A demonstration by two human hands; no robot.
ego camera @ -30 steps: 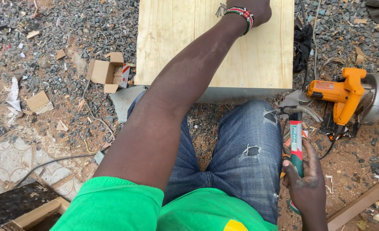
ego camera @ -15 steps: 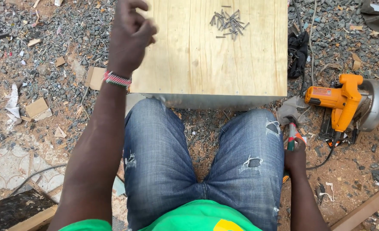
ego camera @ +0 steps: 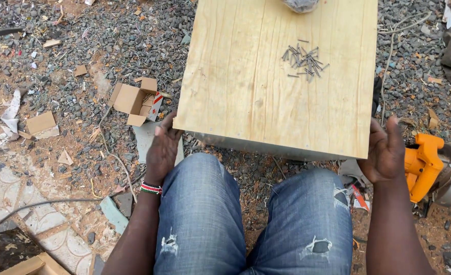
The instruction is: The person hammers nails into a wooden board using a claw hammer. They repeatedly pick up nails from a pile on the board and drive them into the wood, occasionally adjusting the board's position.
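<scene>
A pale wooden board lies flat in front of my knees, resting on a grey block. A loose pile of several nails sits on its far right part. My left hand is at the board's near left corner, fingers apart, holding nothing. My right hand hovers just off the board's near right corner, palm turned inward, fingers apart and empty. A red-and-green handled tool lies on the ground beside my right knee. I sit in torn blue jeans.
An orange circular saw lies on the ground at the right. A small open cardboard box and cardboard scraps lie on the gravel at the left. A thin cable crosses the patterned paving at lower left. A greyish bag rests at the board's far edge.
My left hand came down from the air to the board's near left corner. My right hand let go of the handled tool and rose to the board's right corner.
</scene>
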